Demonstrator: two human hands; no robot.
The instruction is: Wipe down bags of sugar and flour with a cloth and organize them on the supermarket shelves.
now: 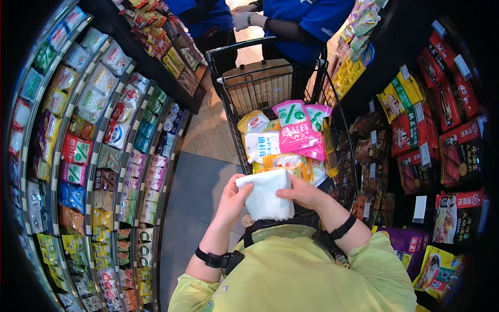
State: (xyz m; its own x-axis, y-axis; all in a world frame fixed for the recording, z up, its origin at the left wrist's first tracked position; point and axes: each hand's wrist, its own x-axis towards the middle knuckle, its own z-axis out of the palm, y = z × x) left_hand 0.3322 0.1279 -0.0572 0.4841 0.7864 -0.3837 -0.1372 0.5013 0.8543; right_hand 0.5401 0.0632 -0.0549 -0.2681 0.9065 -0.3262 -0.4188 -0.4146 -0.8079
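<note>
A folded white cloth (269, 197) is stretched between both hands in front of the chest. My left hand (238, 193) grips its left edge, thumb on top; my right hand (298, 191) grips its right edge the same way. Just beyond the cloth stands a black wire shopping cart (348, 146) holding seasoning or food packets. Among them are pink and green bags (293, 124), a white and blue bag (262, 146), and yellow bags (255, 121). A brown cardboard box (259, 87) stands at the cart's far end.
Shelves of small packets (97, 117) curve along the left. Hanging bags (413, 128) fill a rack on the right. Beyond the cart stand two people in blue shirts (306, 17), one with a gloved hand. Further packets (167, 46) hang at the far left of the aisle.
</note>
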